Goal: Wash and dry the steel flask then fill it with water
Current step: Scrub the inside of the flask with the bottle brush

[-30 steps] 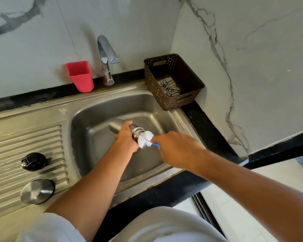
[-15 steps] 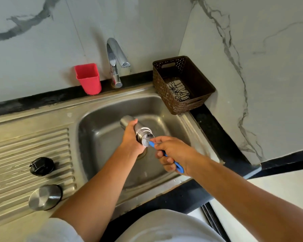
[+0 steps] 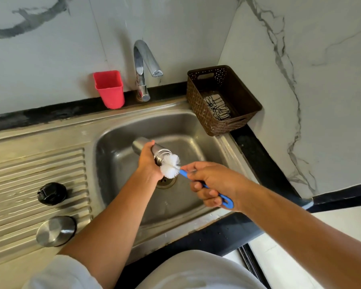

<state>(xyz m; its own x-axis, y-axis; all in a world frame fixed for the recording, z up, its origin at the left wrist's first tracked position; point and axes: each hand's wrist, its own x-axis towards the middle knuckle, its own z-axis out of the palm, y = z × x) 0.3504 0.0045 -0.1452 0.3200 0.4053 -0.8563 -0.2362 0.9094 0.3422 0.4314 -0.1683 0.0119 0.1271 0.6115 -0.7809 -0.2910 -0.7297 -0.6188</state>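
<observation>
The black table [image 3: 252,147] runs along two marbled walls that meet in a corner, and its front edge lies close to the person's body. Set into it is a steel sink [image 3: 133,119], whose ribbed drainboard [image 3: 29,174] takes up the left side; the basin itself has free room all around the hands. A brown woven basket [image 3: 198,105] sits in the corner, just beside the basin's right rim, with a patterned cloth [image 3: 217,107] in its bottom. The tap [image 3: 143,59] stands at the back edge, its spout over the basin and well above the flask. A red cup [image 3: 109,90] stands to the left of the tap against the wall.

The steel flask [image 3: 140,144] is held over the middle of the basin, lying nearly level, its mouth toward the right. The left hand [image 3: 149,161] is wrapped around its neck end. The right hand [image 3: 215,182] grips the blue handle of a bottle brush [image 3: 171,166], whose white bristles sit at the flask's mouth, mostly outside it.

On the drainboard, well apart from the basin, lie a black cap [image 3: 51,193] and, nearer the front edge, a steel lid [image 3: 55,230].
</observation>
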